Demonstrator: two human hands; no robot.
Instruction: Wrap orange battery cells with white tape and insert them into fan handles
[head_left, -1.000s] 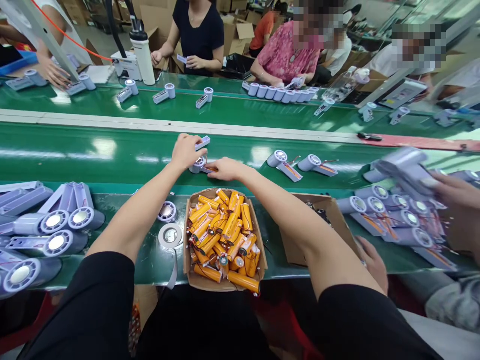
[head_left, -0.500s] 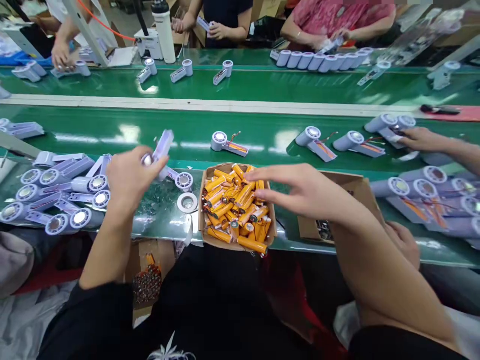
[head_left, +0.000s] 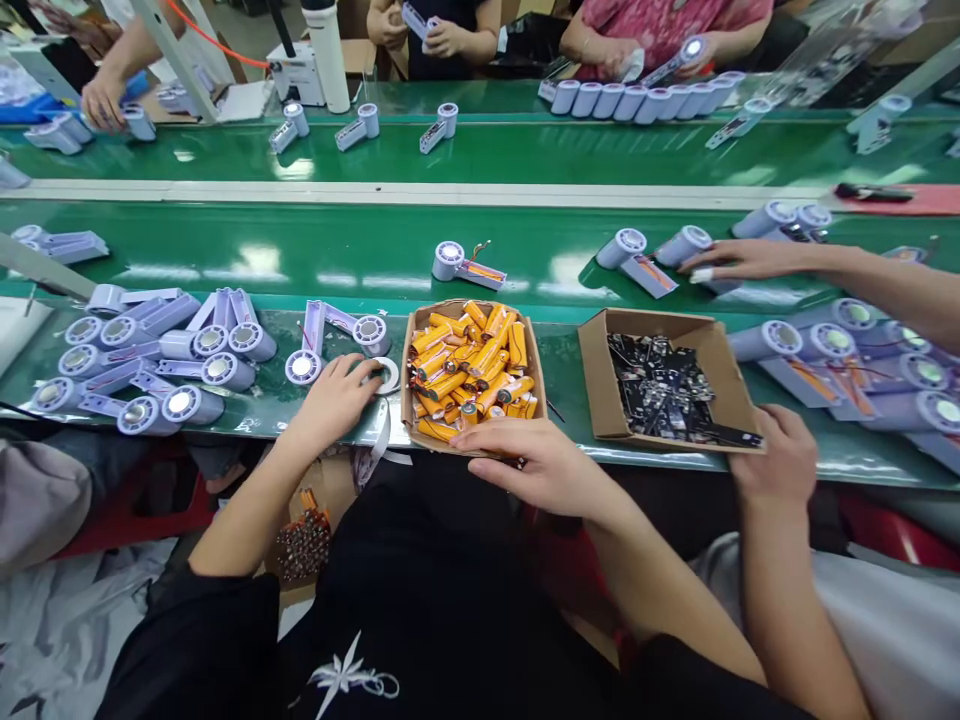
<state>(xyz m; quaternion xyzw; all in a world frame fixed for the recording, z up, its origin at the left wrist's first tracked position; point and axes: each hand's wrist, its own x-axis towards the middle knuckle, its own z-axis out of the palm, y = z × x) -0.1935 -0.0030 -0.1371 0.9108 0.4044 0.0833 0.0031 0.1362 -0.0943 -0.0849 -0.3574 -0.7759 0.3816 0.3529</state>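
Note:
My left hand [head_left: 341,405] lies over the left part of a white roll of tape [head_left: 391,376], its fingers slightly apart and touching it. A loose strip of tape hangs over the table edge. In front of me a cardboard box [head_left: 407,400] holds many orange batteries [head_left: 480,360] with thin wires. My right hand [head_left: 544,465] is at the box's front edge, closed around a battery whose wired end shows between thumb and fingers. Just beyond my left hand stand light-purple fan housings [head_left: 303,366] with open handles.
More fan housings [head_left: 142,355] are heaped at left. A box of black circuit boards [head_left: 589,375] stands to the right, with a co-worker's hand [head_left: 780,450] at its corner. Another hand [head_left: 757,260] reaches over the green belt [head_left: 337,250]. People work across the belt.
My left hand has released a fan housing beside the others and moved down to the tape. My right hand has drawn back to the box's front edge. The circuit-board box is now uncovered.

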